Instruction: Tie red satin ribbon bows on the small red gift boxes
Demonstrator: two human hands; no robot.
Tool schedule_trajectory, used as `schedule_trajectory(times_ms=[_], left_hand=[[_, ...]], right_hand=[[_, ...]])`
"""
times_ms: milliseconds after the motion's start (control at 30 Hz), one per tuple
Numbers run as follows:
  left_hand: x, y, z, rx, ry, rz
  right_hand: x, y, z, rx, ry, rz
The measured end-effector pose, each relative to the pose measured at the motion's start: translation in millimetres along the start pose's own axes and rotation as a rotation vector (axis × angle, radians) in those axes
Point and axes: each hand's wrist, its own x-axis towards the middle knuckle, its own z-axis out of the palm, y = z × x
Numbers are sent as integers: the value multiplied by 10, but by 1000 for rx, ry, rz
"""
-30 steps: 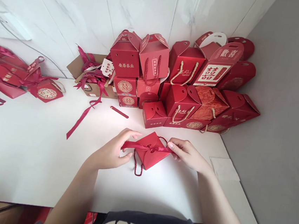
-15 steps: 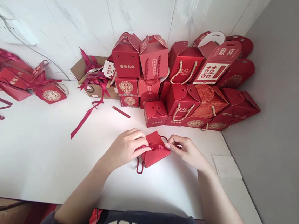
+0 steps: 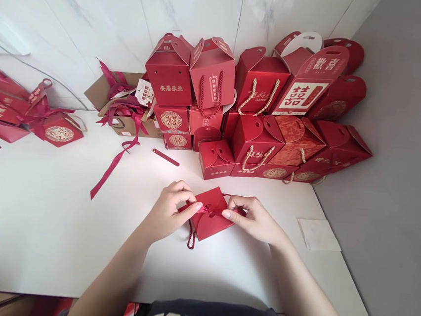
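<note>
A small red box point(image 3: 213, 227) lies on the white table in front of me, its top flaps folded together. Dark red ribbon point(image 3: 209, 210) crosses the holes in the flaps. My left hand point(image 3: 175, 209) pinches the ribbon at the box's left side, thumb against fingers. On the right side, my right hand point(image 3: 251, 217) grips the other part of the ribbon between thumb and curled fingers. A twisted dark red cord point(image 3: 191, 238) hangs out at the box's lower left, and a bit of cord shows beside my right hand.
Red gift boxes point(image 3: 172, 92) are stacked along the wall. A cardboard box point(image 3: 135, 125) holds ribbons; one ribbon trails onto the table point(image 3: 59, 223). Near it lies a red strip point(image 3: 166, 157). Ribboned boxes point(image 3: 59, 131) are at far left, white paper point(image 3: 318, 234) at right.
My hands have moved apart to either side of the flap holes, drawing the ribbon between them. The whole view has shifted slightly, and the small box appears a little further left.
</note>
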Motion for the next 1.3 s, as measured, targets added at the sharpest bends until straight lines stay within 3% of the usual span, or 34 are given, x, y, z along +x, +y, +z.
schedule_trajectory(times_ms=[200, 500, 633, 800, 1033, 1200, 1300], left_hand=[[1, -20, 51, -49, -1, 4], [-10, -81, 67, -87, -104, 20], [-12, -71, 27, -76, -129, 52], [-50, -83, -109, -12, -129, -16], [-71, -181, -289, -36, -155, -149], [-21, -106, -130, -232, -210, -305], [21, -133, -48, -340, -174, -299]], right_hand=[[83, 3, 116, -3, 121, -10], [135, 115, 160, -17, 249, 69], [150, 138, 167, -18, 244, 72], [126, 122, 164, 43, 282, 62], [32, 100, 87, 176, 140, 103], [45, 113, 45, 239, 52, 82], [50, 114, 26, 283, 0, 63]])
